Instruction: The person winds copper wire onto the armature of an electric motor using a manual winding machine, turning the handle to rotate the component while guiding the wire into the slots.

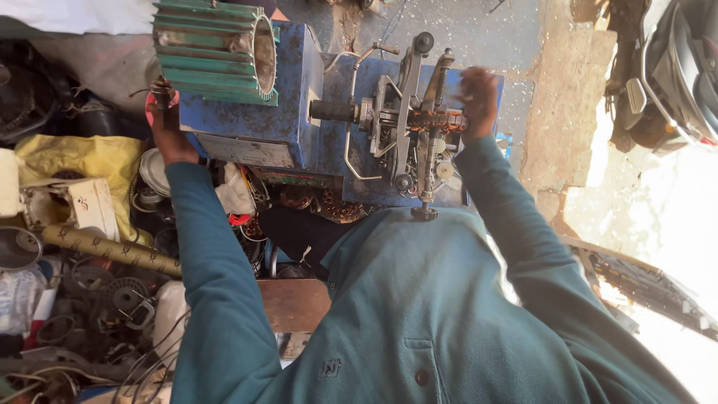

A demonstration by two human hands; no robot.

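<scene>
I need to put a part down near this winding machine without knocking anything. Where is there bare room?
The bare concrete floor beyond the blue machine is free, as is the stone strip beside the right hand. A small brown board under the left sleeve is bare. Around the left hand, the scrap pile of coils and fan parts is crowded.

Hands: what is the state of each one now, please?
Left hand: closed on a small pink-tipped tool.
Right hand: fingers on the winding machine; grip cannot be told.
</scene>
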